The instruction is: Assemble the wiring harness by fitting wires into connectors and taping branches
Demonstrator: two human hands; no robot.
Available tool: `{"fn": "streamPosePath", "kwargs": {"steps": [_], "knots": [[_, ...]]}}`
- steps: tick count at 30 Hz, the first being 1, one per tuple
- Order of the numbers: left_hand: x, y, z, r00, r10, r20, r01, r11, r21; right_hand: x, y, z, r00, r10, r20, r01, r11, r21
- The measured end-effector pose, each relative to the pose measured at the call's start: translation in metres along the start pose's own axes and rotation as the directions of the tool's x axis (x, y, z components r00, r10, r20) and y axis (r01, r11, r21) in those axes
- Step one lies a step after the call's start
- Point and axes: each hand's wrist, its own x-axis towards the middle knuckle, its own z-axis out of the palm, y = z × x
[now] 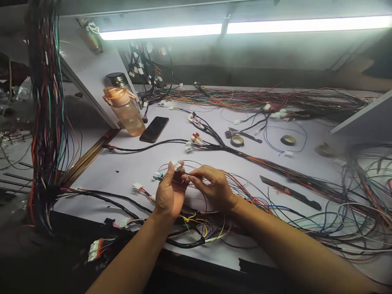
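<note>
My left hand is closed around a small bunch of wires with white plastic connectors sticking out above the fingers. My right hand pinches a thin wire end right beside that connector, fingertips almost touching the left hand. Both hands hover over the white workbench near its front edge. Loose coloured wires trail from the hands down toward me and off to the right.
An orange water bottle and a black phone lie at the back left. Two tape rolls, a taped harness, a black strip and wire tangles cover the right. Hanging wires fill the left.
</note>
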Motion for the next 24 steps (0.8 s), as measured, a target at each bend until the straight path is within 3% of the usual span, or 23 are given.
{"fn": "streamPosePath", "kwargs": {"steps": [7, 24], "knots": [[0.0001, 0.0001, 0.0001, 1.0, -0.011, 0.006, 0.011, 1.0, -0.011, -0.0011, 0.0012, 0.0025, 0.998, -0.036, -0.057, 0.036, 0.999, -0.002], [-0.0007, 0.0009, 0.0031, 1.0, -0.026, -0.006, 0.026, 1.0, 0.006, -0.0021, -0.0004, 0.0008, 0.998, -0.024, -0.056, 0.026, 0.999, 0.032]]}}
